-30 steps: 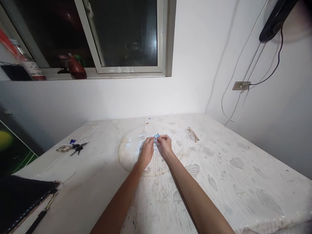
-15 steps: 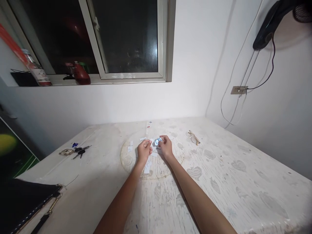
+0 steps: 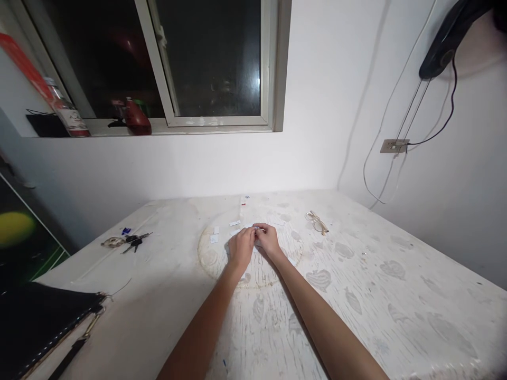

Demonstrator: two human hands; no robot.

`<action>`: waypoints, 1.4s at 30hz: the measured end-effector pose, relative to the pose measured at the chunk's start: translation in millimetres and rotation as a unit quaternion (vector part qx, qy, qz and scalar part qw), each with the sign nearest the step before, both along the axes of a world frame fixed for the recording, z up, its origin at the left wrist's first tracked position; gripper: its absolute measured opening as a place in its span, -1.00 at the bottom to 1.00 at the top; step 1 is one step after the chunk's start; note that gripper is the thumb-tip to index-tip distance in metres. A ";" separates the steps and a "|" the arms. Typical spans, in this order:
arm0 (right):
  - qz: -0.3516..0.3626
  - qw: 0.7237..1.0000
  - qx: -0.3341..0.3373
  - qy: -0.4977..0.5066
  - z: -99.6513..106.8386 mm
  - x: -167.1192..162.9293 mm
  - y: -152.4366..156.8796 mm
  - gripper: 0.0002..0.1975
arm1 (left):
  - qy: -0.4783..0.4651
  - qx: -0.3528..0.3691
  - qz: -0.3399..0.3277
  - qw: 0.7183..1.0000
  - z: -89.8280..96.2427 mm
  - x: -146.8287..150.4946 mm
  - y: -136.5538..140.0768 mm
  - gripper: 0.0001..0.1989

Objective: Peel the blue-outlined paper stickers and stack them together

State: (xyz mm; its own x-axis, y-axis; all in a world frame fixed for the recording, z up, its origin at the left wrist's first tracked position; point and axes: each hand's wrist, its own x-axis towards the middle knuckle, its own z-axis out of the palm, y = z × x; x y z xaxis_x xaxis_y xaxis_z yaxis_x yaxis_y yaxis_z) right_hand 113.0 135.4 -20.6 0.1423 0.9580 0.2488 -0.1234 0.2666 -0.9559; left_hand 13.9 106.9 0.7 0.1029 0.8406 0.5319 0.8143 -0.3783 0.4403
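Note:
Above the faint ring mark on the table, my left hand (image 3: pixel 241 247) and my right hand (image 3: pixel 268 241) meet with their fingertips touching. Between them a sliver of a small blue-and-white piece (image 3: pixel 256 228) shows, pinched in the right fingers; the rest of it is covered. My left fingers are curled in against it, and what they hold is hidden. Small white paper slips lie around the hands: one slip (image 3: pixel 214 239) to the left, another slip (image 3: pixel 234 223) just behind, and a partly covered slip (image 3: pixel 279 222) behind the right hand.
Folded eyeglasses (image 3: pixel 317 222) lie at the right rear of the table (image 3: pixel 356 327). On the left are keys (image 3: pixel 133 241) and a black pouch (image 3: pixel 51 322) with a strap. A bottle (image 3: pixel 70 116) stands on the windowsill. Cords (image 3: pixel 366 179) hang along the right wall.
My hands have come together, covering most of the blue-and-white piece. White slips seen near my left wrist are gone from there. The view has shifted slightly.

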 end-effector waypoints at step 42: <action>0.159 0.983 -0.092 -0.005 24.8 23.4 -126.6 -0.84 | -0.321 -0.302 -0.199 0.875 18.8 -34.1 -87.4 -0.80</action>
